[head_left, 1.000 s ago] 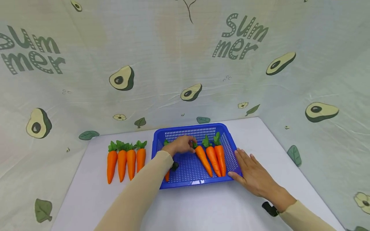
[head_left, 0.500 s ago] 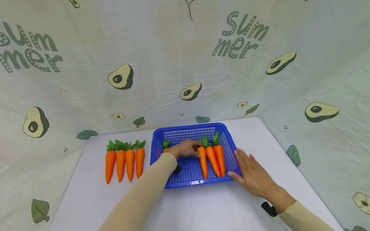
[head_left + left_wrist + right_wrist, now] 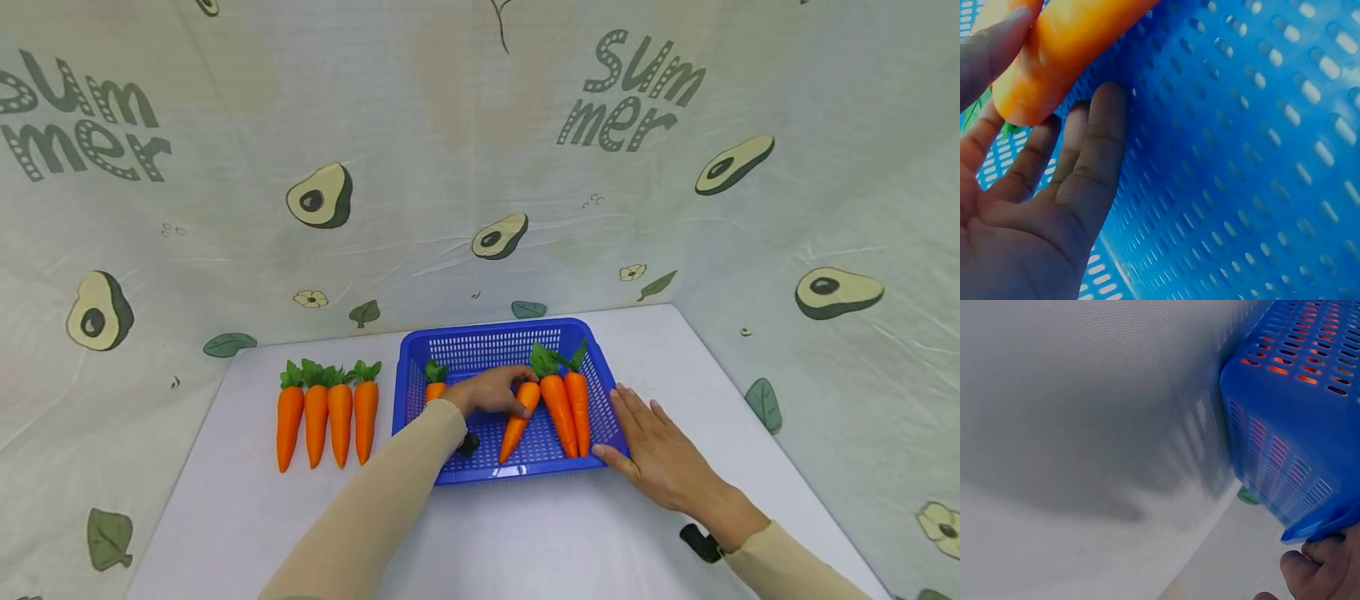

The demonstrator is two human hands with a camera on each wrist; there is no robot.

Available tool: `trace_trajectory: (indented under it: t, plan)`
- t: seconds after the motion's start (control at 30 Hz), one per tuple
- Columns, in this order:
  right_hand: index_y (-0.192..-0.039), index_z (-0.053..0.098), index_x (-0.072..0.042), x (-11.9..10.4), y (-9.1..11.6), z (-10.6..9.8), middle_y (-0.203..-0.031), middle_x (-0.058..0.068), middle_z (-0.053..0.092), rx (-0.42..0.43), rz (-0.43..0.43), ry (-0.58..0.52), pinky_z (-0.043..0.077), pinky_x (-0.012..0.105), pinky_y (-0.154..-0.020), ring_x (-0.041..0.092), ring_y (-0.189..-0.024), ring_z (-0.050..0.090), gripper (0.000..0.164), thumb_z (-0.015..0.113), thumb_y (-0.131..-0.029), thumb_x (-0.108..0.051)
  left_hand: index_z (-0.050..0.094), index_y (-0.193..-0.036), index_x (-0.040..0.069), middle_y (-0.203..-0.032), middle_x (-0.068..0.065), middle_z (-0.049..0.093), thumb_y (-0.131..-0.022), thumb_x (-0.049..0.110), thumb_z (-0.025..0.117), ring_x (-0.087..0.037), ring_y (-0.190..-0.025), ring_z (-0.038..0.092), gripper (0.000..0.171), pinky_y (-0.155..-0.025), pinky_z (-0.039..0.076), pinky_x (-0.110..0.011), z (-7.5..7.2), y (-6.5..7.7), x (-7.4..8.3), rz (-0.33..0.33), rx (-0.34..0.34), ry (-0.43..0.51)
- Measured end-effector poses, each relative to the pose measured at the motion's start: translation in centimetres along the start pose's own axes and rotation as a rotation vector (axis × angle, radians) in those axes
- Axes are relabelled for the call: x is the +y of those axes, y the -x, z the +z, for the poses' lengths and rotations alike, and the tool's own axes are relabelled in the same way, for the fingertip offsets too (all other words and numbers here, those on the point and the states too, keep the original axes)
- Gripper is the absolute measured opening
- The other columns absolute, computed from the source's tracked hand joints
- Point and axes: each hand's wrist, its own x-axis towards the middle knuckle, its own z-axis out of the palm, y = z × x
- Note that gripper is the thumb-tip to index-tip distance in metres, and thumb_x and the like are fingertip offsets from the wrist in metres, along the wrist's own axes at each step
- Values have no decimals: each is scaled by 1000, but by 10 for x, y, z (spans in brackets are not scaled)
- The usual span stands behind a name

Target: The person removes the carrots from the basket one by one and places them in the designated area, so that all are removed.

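In the head view my left hand is inside the blue plastic basket, pinching an orange carrot near its top. The left wrist view shows the thumb on this carrot, with other fingers at its thick end. The carrot slants, tip toward the near wall; its leaves are mostly hidden. Two more carrots lie just right of it, among them a rightmost carrot. Another carrot at the basket's left is partly hidden by the arm. My right hand rests against the basket's right near corner, fingers extended.
Several carrots with green tops lie in a row on the white table, left of the basket, including a leftmost carrot. A patterned cloth hangs behind the table and along its sides.
The left hand has moved slightly right. The pinched carrot's tip has swung left, so it now slants the other way. The two carrots beside it have shifted slightly. The right hand has stayed put.
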Motion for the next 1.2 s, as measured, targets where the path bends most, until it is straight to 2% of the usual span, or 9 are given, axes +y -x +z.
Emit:
trace_trajectory:
  t: [0.23, 0.53, 0.67, 0.83, 1.03, 1.2]
  plan:
    - [-156, 14, -5, -1, -2, -2, -163, 17, 15, 2, -2, -2, 16, 57, -120, 37, -149, 19, 95, 42, -92, -68, 52, -124, 32, -120, 0, 54, -82, 18, 78, -21, -103, 53, 52, -91, 49, -35, -1, 4, -1, 18, -34, 39]
    - [-156, 15, -5, 0, -3, -2, -162, 18, 17, 17, -16, -4, 18, 58, -119, 37, -148, 20, 92, 43, -93, -66, 51, -127, 28, -126, -9, 54, -84, 3, 73, -25, -103, 60, 54, -84, 57, -36, -17, 17, -3, 40, -29, 300]
    - [-156, 16, -4, 1, -2, -1, -162, 18, 18, 30, -24, -1, 21, 59, -118, 37, -148, 22, 91, 42, -94, -66, 48, -130, 28, -135, -10, 48, -85, 1, 72, -27, -105, 61, 58, -82, 59, -40, -23, 22, -4, 55, -5, 385]
    - [-156, 14, -4, 0, -2, 0, -162, 18, 17, 23, -18, -4, 19, 58, -118, 38, -148, 21, 92, 42, -94, -66, 44, -132, 28, -143, -9, 43, -85, 5, 73, -29, -107, 63, 60, -82, 59, -43, -32, 30, -4, 51, 50, 456]
    - [-156, 15, -4, -1, -1, 1, -162, 19, 18, 29, -17, -10, 18, 57, -120, 38, -147, 22, 91, 42, -94, -65, 41, -135, 25, -141, -10, 43, -86, 10, 74, -27, -106, 64, 60, -85, 59, -41, -46, 42, -6, 35, 133, 489]
    - [-155, 16, -3, -1, 0, 2, -162, 18, 19, 37, -20, -4, 20, 57, -119, 38, -147, 22, 90, 43, -95, -64, 42, -136, 26, -137, -14, 50, -88, 9, 71, -27, -105, 66, 59, -88, 58, -41, -58, 52, -11, 83, 167, 538]
